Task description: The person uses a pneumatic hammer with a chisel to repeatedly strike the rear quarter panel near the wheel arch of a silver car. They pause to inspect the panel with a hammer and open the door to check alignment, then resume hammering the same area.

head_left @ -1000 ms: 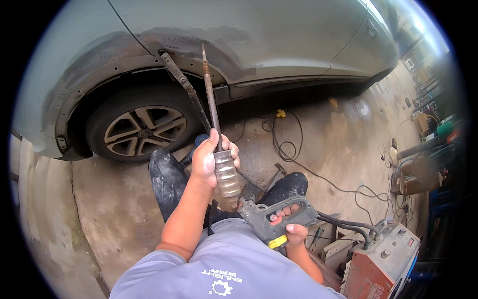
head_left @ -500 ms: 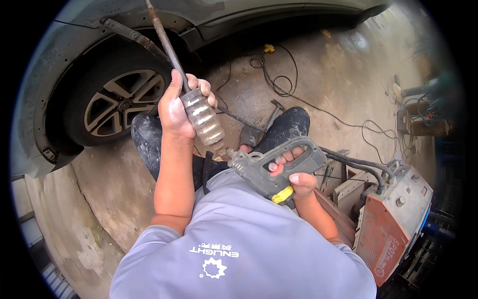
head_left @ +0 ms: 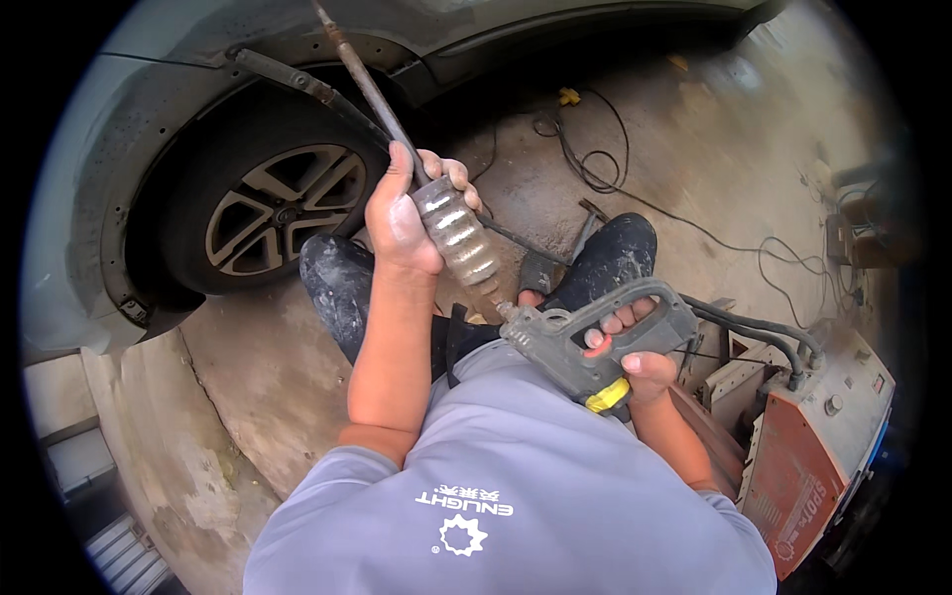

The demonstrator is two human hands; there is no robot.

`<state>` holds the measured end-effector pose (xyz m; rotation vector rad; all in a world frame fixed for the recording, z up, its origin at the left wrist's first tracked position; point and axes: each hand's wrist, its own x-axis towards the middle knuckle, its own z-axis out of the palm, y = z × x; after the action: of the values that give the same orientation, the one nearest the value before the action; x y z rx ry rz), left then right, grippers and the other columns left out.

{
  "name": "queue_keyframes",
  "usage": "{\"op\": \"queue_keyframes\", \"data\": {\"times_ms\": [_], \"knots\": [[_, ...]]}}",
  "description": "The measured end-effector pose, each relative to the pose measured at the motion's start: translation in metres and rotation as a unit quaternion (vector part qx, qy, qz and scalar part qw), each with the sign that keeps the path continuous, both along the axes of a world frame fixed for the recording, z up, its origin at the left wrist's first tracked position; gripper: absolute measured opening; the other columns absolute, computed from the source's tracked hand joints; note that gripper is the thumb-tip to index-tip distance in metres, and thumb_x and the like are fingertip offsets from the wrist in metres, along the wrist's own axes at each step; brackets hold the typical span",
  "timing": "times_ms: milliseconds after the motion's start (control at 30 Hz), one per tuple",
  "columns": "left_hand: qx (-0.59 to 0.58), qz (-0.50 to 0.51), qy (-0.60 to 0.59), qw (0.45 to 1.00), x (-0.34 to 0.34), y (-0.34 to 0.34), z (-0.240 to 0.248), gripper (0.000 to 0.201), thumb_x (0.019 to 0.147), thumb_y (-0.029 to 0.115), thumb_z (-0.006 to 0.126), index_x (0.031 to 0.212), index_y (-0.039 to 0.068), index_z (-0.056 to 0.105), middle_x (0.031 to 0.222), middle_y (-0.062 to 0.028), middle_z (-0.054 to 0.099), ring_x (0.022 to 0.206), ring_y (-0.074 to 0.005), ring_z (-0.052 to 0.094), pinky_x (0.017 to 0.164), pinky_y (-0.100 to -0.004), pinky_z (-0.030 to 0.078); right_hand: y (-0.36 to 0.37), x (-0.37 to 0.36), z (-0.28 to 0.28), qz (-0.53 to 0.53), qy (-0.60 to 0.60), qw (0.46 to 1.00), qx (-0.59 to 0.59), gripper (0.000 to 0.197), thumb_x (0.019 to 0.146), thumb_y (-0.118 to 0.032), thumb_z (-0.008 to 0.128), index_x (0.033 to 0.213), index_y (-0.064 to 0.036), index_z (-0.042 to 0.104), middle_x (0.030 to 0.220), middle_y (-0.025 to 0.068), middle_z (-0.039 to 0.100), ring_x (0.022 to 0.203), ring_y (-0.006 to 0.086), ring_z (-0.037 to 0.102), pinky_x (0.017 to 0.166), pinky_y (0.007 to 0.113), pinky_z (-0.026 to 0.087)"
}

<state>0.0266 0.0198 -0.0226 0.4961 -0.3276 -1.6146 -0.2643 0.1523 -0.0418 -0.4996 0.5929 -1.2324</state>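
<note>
My left hand (head_left: 409, 220) is closed round a slide hammer, its palm and fingers at the upper end of the ribbed metal weight (head_left: 458, 236). A long thin rod (head_left: 369, 84) runs up from that hand toward the car's fender, its tip before the panel. Below the weight, the hammer lines up with the nose of a grey-black spot-welding gun (head_left: 570, 347) and seems joined to it. My right hand (head_left: 645, 369) grips the gun's looped handle, fingers through the loop near a red trigger. A yellow band wraps the gun's lower end.
The grey car body (head_left: 79, 248) and its wheel (head_left: 283, 213) stand ahead and left. Two thick black cables (head_left: 739, 322) link the gun to an orange-and-grey welder box (head_left: 793, 466) at right. A thin cable (head_left: 694, 226) winds over the concrete floor. My bent knees flank the tool.
The whole view has shifted, so car, floor and hands appear farther right and slightly lower. Both hands keep their grips, and the tool's pose looks much the same.
</note>
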Motion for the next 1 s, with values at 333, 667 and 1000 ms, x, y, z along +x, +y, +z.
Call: {"op": "queue_keyframes", "data": {"times_ms": [333,667,1000], "knots": [[0.001,0.007,-0.008,1.000,0.001,-0.006,0.003,0.052,0.107,0.056,0.044,0.088,0.009,0.053,0.080,-0.0132,0.061,0.066,-0.0319,0.062,0.064,-0.0459,0.053,-0.002,0.007,0.014,0.004,0.001,0.999,-0.047,0.070,0.063,-0.010,0.068,0.132,-0.0137,0.057,0.129,0.0048,0.059,0.127,0.0277,0.055,0.112,0.053,0.043],[0.044,0.007,-0.041,0.998,0.007,-0.013,0.017,0.049,0.105,0.057,0.050,0.091,0.010,0.055,0.077,-0.0113,0.061,0.065,-0.0299,0.062,0.063,-0.0435,0.054,-0.003,0.003,0.009,0.015,-0.025,0.997,-0.074,0.062,0.065,-0.012,0.068,0.126,-0.0156,0.061,0.116,0.0007,0.064,0.104,0.0274,0.062,0.123,0.064,0.029],[-0.089,-0.043,0.090,0.991,-0.002,0.007,-0.002,0.054,0.110,0.057,0.037,0.083,0.012,0.049,0.074,-0.0068,0.057,0.061,-0.0252,0.055,0.062,-0.0411,0.047,-0.011,0.007,0.020,0.025,-0.024,0.999,0.015,0.044,0.062,-0.011,0.068,0.100,-0.0170,0.046,0.090,-0.0023,0.049,0.089,0.0219,0.058,0.127,0.057,0.026]]}}
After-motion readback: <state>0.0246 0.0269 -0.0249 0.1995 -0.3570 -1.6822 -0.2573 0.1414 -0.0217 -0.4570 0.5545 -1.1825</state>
